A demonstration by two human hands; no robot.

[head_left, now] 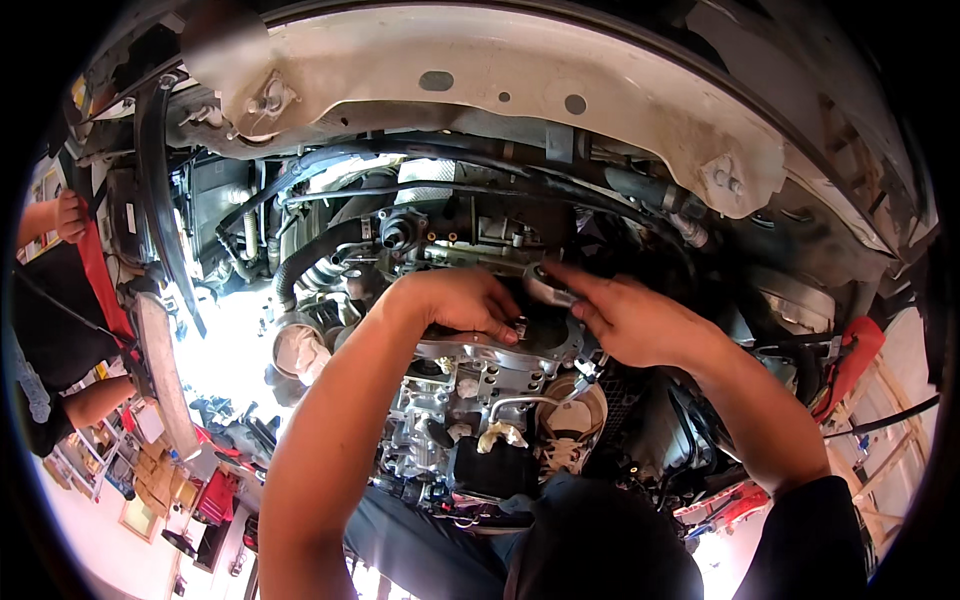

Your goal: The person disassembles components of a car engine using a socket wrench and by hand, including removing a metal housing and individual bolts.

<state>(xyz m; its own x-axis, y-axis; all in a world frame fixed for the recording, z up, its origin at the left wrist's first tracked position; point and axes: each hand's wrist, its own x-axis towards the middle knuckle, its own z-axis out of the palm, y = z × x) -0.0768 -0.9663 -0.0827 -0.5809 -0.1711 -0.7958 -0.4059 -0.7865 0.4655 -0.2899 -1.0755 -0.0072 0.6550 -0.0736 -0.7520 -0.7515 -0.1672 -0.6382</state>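
Reaching over the open car engine [480,375], my left hand [458,304] has its fingers bent down and its thumb beside a small shiny metal piece [520,328]. Whether those fingers grip anything is hidden by the hand itself. Just to the right, my right hand [620,315] is closed on a silver wrench [548,290], which is blurred by motion and lies close to the left fingertips. The wrench's far end is lost against the dark engine parts.
A pale body panel [500,60] spans the top, with black hoses [400,187] running below it. My shoe [568,430] stands low among the engine parts. At the left, another person's hand [70,217] is near a red strip [95,265]. A bright light glares left of the engine.
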